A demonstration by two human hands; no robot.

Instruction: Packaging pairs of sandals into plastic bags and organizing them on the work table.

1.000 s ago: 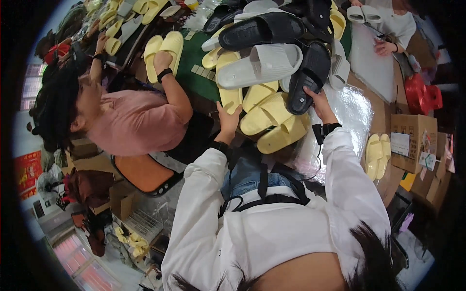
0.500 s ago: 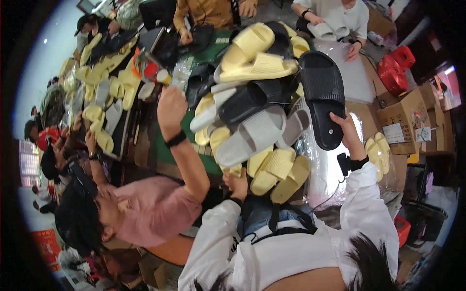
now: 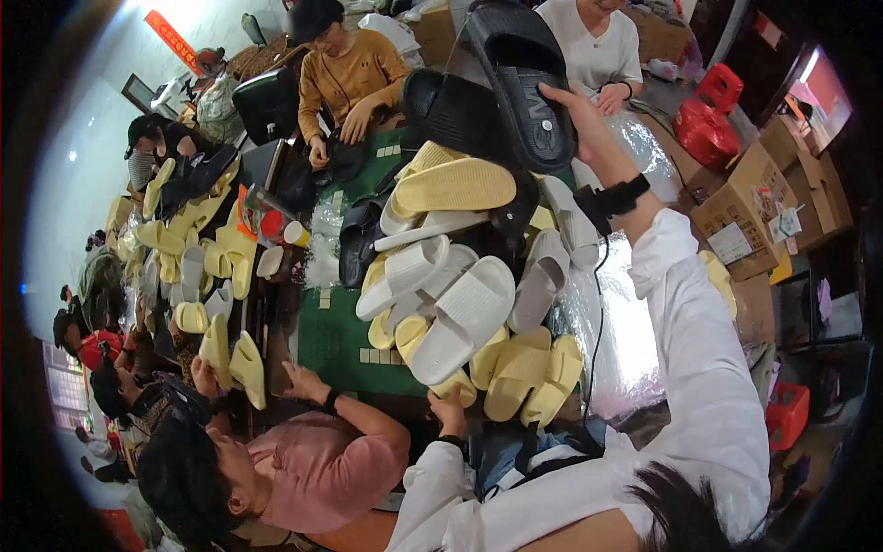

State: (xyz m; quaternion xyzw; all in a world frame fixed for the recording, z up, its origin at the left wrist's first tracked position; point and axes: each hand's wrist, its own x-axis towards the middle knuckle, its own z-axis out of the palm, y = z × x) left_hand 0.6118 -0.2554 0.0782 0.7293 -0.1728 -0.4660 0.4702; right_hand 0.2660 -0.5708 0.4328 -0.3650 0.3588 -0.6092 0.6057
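Note:
My right hand grips a black slide slipper by its heel end, thumb on the footbed, raised over the far side of a slipper pile. A second black slipper sits tilted just left of it; I cannot tell whether the two are joined. At the near edge of the pile, my left hand closes on the end of a yellow slipper, partly hidden under a light grey slipper. More grey slippers, and a yellow slipper lying sole-up, make up the pile between my hands.
Green mat and clear plastic sheeting lie under the pile. To my left, a pink-sleeved co-worker reaches beside yellow slippers. Two people sit across the table. Cardboard boxes and a red stool stand right; a black cable trails from my right wrist.
My right hand has carried the black slipper up, away and leftward. The other black slipper has left the pile's middle for its far side. The co-worker's raised arm has come down.

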